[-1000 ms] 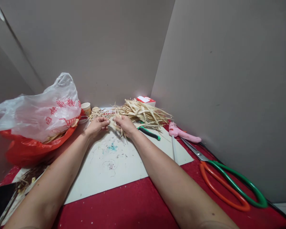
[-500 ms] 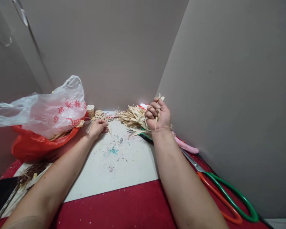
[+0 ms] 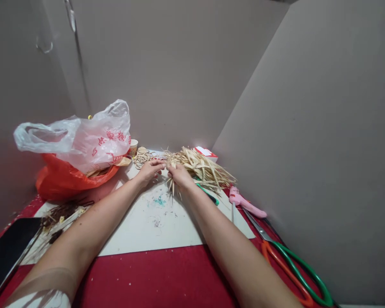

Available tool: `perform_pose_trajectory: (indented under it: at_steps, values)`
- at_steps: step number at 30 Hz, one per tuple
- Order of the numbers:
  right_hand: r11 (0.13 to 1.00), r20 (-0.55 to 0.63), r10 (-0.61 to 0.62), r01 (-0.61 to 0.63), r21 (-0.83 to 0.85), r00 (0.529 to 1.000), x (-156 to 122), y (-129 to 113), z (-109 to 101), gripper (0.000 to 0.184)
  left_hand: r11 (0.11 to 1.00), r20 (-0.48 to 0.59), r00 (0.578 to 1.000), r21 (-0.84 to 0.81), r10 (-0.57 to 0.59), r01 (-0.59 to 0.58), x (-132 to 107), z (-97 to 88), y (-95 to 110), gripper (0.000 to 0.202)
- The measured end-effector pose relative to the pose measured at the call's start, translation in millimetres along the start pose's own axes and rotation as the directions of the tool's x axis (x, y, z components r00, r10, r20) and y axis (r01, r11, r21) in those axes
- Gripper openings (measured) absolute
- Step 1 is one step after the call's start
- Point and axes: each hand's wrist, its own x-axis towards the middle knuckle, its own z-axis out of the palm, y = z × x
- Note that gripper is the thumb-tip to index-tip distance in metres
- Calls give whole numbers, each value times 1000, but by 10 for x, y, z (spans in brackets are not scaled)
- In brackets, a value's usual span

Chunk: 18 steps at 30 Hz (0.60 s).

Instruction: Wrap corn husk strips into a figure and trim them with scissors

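Over the white board [image 3: 131, 239], my right hand [image 3: 179, 174] is closed around a few pale dried straw strips [image 3: 171, 185], whose pointed ends hang below the fingers. Close on its left is my left hand [image 3: 150, 172], thumb and forefinger drawn together in a pinch near the tops of these strips. Whatever lies between its fingertips is too small to make out. Just beyond my right hand lies a loose pile of the same straw strips [image 3: 208, 167]. A green-handled tool [image 3: 208, 192] is partly under the pile and my right forearm.
Left stand a white plastic bag [image 3: 99, 145] and a red bag [image 3: 64, 179], with a paper cup [image 3: 134, 147] behind. Coiled cord [image 3: 141, 156] lies near the cup. At right are a pink glue gun [image 3: 247, 204] and large scissors [image 3: 295, 261]. A black flat object [image 3: 9, 239] sits front left.
My right hand has come down and left from its raised position, still holding strips, and now meets my left hand. My left hand has shifted rightward in view; the camera has turned left.
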Motion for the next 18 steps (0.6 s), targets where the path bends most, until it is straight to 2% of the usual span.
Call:
perform_pose_trajectory:
  at_steps: [2,4,6,8,10,12,14,15,16,18]
  values:
    - [987,-88,-84,71,-142,993,92,-141,-264,19,1000,-4,1000,0,-24,24,7,-24,-8,34]
    - [928,-156,-231,170,-331,960,219,-319,-582,16,998,-20,999,55,-34,35,20,-61,-29,31]
    - [819,-169,-367,231,-525,915,356,-492,-888,15,989,-14,999,144,-35,37,34,-99,-65,26]
    - [697,-157,-410,198,-690,898,483,-622,-1128,18,976,26,999,218,-34,27,43,-132,-108,22]
    - [591,-127,-323,95,-801,938,589,-691,-1284,25,966,64,998,260,-28,10,48,-155,-143,20]
    - [492,-71,-129,2,-870,989,669,-719,-1371,38,964,85,996,265,-22,-2,53,-168,-162,18]
    - [404,-5,48,-24,-915,999,728,-746,-1418,48,970,97,995,244,-24,-1,63,-170,-166,16]
    - [370,12,89,-22,-929,996,750,-770,-1433,45,973,105,994,231,-27,2,71,-168,-165,15]
    - [344,7,91,-25,-938,996,766,-801,-1441,38,976,109,994,219,-31,6,79,-167,-164,15]
    - [327,-53,-11,-47,-944,999,775,-875,-1421,26,977,110,993,214,-37,12,92,-166,-167,13]
